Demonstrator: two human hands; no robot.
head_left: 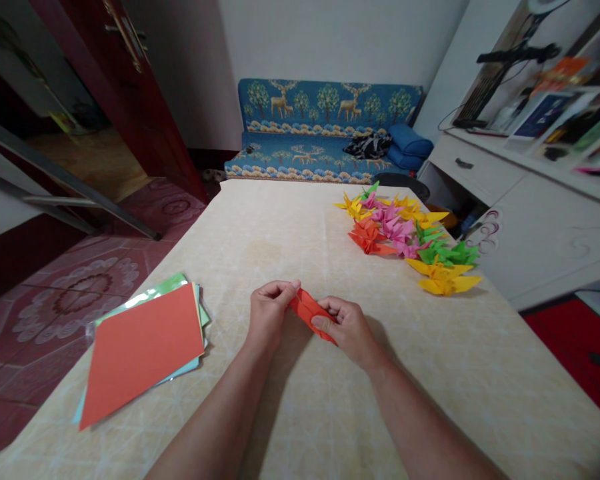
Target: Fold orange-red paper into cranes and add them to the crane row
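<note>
Between my two hands a narrow folded piece of orange-red paper [307,308] is held above the middle of the table, slanting down to the right. My left hand [273,303] pinches its upper left end between thumb and fingers. At the lower right end, my right hand [347,328] grips it with the thumb on top and the fingers curled behind. Several folded paper cranes in yellow, pink, green and orange cluster at the table's right; a yellow crane [445,277] sits closest to me, and an orange crane [369,237] lies at the left of the group.
A stack of coloured sheets with an orange sheet [145,350] on top lies at the table's left, partly over a clear plastic wrapper [150,293]. The cloth-covered table [260,220] reaches toward a blue patterned sofa [300,143]. A white cabinet [555,220] stands to the right.
</note>
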